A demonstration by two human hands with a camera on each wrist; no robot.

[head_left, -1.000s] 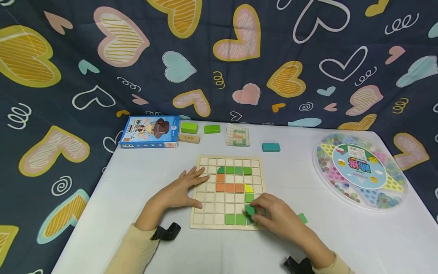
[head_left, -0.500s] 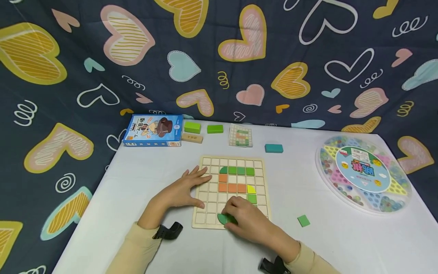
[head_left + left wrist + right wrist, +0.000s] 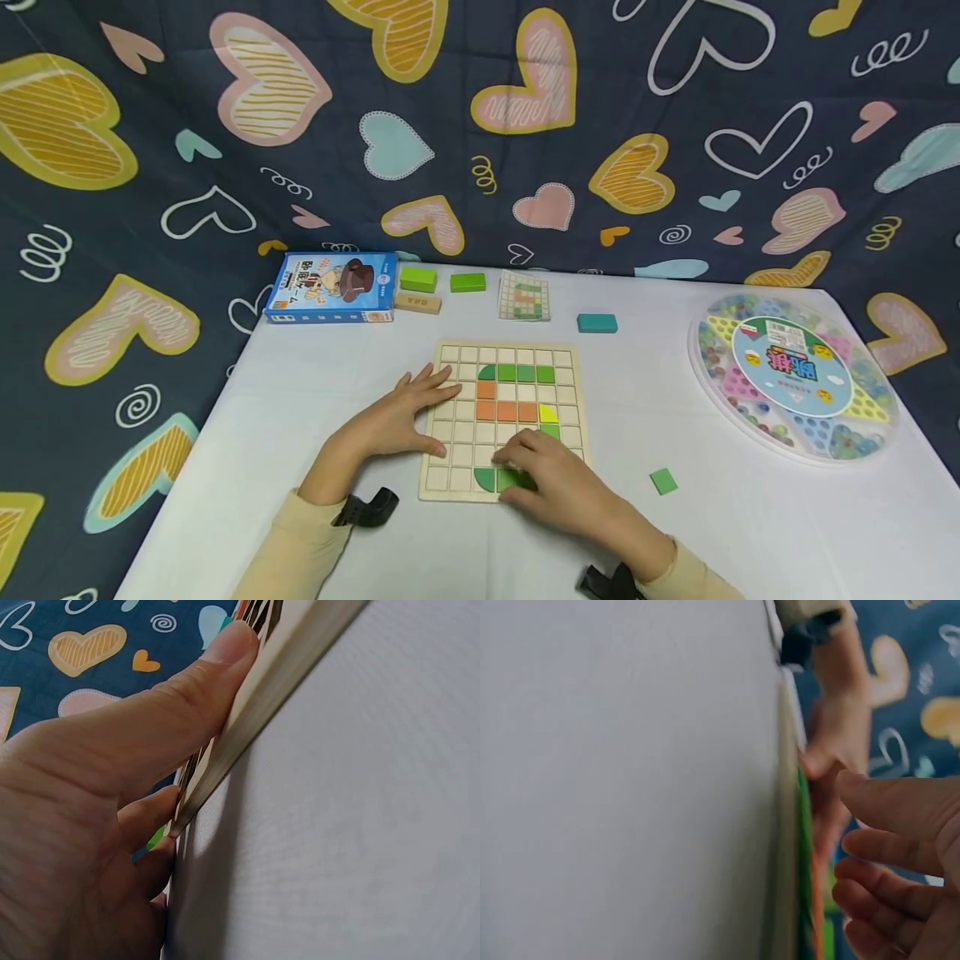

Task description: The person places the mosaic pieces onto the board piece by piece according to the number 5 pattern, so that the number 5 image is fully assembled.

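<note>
A wooden grid board (image 3: 459,364) lies on the white table and carries green, orange and yellow tiles. My left hand (image 3: 420,417) lies flat with spread fingers on the board's left edge; in the left wrist view its thumb (image 3: 225,652) rests along the board's edge (image 3: 259,705). My right hand (image 3: 517,467) rests on the green tiles (image 3: 512,479) of the bottom row with loosely bent fingers. A green quarter-round tile (image 3: 486,479) sits just left of those fingers. In the right wrist view the fingers (image 3: 900,847) hover beside the board's edge (image 3: 786,825), holding nothing.
A loose green square tile (image 3: 663,481) lies right of the board. Behind the board lie a blue box (image 3: 330,287), two green blocks (image 3: 416,279), a wooden block (image 3: 416,302), a pattern card (image 3: 523,296) and a teal block (image 3: 597,322). A round marble game tray (image 3: 795,375) sits at the right.
My right hand carried the green quarter-round tile left along the bottom row and set it down left of the green squares. The left hand has stayed put.
</note>
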